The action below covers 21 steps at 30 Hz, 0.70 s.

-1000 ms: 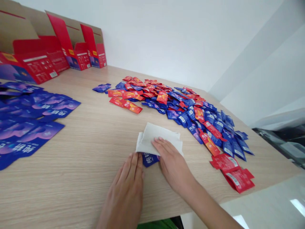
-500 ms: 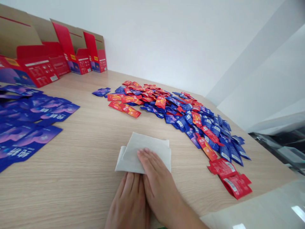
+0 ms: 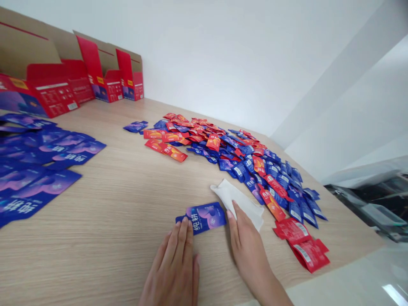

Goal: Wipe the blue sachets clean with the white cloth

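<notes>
A blue and purple pouch [image 3: 208,216] lies flat on the wooden table [image 3: 127,199] in front of me. The fingertips of my left hand [image 3: 175,263] rest on its left end, fingers stretched out side by side. To the right of the pouch, my right hand [image 3: 247,242] grips a folded white cloth [image 3: 239,202] between thumb and fingers. The cloth is lifted partly off the table, beside the pouch.
Blue pouches [image 3: 41,182] lie in rows at the left. Open red boxes [image 3: 55,95] stand at the back left. Mixed red and blue pouches [image 3: 229,148] form a long heap across the back and right. Two red pouches [image 3: 302,242] lie near the right edge.
My right hand has moved right with the cloth, uncovering the blue pouch. My left hand stays near the same place, its fingertips now on the pouch.
</notes>
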Tool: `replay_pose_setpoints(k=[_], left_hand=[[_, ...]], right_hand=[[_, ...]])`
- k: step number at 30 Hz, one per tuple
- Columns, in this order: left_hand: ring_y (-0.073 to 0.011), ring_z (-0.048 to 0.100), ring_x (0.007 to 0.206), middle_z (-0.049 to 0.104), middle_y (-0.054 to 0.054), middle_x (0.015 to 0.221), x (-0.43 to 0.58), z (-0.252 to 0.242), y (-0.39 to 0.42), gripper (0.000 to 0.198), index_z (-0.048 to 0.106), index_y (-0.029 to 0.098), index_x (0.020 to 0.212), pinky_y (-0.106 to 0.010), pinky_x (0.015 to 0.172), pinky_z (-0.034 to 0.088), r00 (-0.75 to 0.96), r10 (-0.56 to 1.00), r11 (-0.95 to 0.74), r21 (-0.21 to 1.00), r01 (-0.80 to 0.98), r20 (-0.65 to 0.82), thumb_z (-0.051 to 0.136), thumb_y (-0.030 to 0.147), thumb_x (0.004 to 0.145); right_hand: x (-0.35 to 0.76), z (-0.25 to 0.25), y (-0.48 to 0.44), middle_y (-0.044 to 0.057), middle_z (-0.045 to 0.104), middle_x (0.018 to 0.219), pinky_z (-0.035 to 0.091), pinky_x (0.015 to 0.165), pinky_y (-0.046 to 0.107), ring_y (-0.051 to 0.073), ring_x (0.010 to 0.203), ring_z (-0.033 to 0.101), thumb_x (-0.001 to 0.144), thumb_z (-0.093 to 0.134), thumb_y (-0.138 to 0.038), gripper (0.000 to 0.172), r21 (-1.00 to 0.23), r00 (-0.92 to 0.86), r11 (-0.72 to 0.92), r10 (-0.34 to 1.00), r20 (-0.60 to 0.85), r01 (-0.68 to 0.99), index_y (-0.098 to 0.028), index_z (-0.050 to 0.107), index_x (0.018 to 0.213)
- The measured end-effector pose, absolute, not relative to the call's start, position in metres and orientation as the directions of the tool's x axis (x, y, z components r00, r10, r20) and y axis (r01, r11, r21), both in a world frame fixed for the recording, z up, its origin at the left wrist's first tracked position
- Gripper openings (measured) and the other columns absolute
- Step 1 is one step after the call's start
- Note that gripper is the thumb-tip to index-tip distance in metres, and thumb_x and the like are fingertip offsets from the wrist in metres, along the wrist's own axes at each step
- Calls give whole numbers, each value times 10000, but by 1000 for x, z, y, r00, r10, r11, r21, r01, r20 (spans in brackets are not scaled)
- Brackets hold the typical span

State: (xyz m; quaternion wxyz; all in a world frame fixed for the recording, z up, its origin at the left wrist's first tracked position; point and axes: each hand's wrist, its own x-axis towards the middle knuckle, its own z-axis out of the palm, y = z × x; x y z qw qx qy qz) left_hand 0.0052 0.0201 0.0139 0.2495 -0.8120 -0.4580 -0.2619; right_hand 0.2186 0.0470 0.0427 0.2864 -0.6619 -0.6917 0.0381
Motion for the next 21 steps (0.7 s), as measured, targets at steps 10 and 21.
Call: replay_pose_setpoints(k=[10,21], left_hand=[[-299,636,1326,711,-199,1405,-2,-10,16,697,364,-31,1574,-399,1114,456,426,627,-460,-132,878,652,484,272,957],[-282,594,1393,648,-196,1504,2,-2,17,662,462,-20,1521,-374,1071,511,424,661,-417,-167,893,619,526,288,939]], right_hand=[[156,30,46,113,522,1641,404,1288,522,253,1550,461,1112,399,-223,489,-341,-278,391,900,335,855,-156,544,1575],[207,41,36,189,524,1626,443,1241,584,317,1515,507,1143,371,-372,545,-445,40,129,935,351,886,-119,477,1614]])
